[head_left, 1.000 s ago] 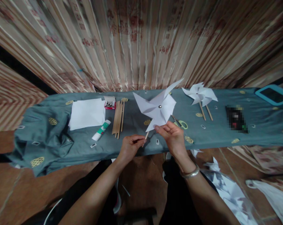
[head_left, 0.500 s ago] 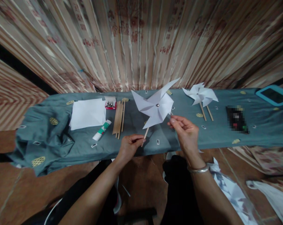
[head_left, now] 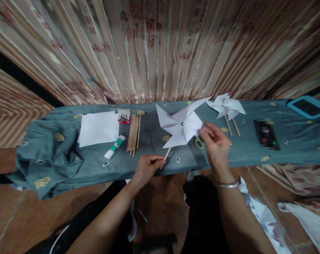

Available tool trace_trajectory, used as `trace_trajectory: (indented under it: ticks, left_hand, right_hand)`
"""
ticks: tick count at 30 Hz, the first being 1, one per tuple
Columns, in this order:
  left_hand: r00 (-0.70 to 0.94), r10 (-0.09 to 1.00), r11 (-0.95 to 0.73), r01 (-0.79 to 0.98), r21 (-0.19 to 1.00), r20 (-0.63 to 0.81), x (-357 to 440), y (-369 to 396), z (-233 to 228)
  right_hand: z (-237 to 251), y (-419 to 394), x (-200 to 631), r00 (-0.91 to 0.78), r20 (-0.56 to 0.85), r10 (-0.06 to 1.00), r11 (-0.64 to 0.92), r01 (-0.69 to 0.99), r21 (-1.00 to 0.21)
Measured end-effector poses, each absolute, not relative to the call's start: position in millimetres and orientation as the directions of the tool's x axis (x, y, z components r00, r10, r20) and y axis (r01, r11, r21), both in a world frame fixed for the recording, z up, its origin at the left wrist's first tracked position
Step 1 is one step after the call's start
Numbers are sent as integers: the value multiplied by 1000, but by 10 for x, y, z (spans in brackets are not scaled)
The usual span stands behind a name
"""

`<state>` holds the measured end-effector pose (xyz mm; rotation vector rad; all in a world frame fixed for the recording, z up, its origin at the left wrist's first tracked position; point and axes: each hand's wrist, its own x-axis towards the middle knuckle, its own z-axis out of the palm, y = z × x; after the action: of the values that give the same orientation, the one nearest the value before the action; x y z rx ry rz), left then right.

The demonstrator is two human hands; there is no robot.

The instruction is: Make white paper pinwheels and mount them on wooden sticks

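Observation:
A white paper pinwheel [head_left: 179,132] with a shiny metal pin at its centre is held up over the cloth-covered table. My left hand [head_left: 148,169] pinches the lower part of its wooden stick [head_left: 167,154] between thumb and fingers. At the right-hand blade, my right hand [head_left: 217,144] has its thumb and fingertips closed on the paper edge; the exact contact is small. Green scissor handles [head_left: 199,142] show just below that blade, with the rest hidden.
Left of the pinwheel lie wooden sticks [head_left: 133,135], a red-and-white box of pins [head_left: 124,116], a glue stick [head_left: 114,147] and white paper sheets [head_left: 97,128]. Finished pinwheels [head_left: 225,106], a pixelated dark object [head_left: 267,134] and a blue-framed tablet [head_left: 308,107] lie to the right.
The pinwheel has shifted slightly right and down, with both hands still at it. My right hand has moved right and up a little, and the green scissor handles now show.

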<state>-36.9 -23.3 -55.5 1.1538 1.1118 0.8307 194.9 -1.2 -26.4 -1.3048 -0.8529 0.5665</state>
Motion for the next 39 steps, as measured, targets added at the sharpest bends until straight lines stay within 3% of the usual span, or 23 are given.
trace_trajectory:
  ticks: [16,26,39]
  left_hand:
    - [204,956,213,13,977,-211,-367,-211,-532]
    - [184,966,185,-1,983,-182,-372,-195,-529]
    - [170,973,154,19,988,-155,-367,-179,-541]
  right_hand:
    - [-210,-84,1805,533,144,834,135,57,-989]
    - [-173,-129,1668,484,48,874,100,-81,-992]
    - [-178,-175,1511,413,16,911,48,-66,-997]
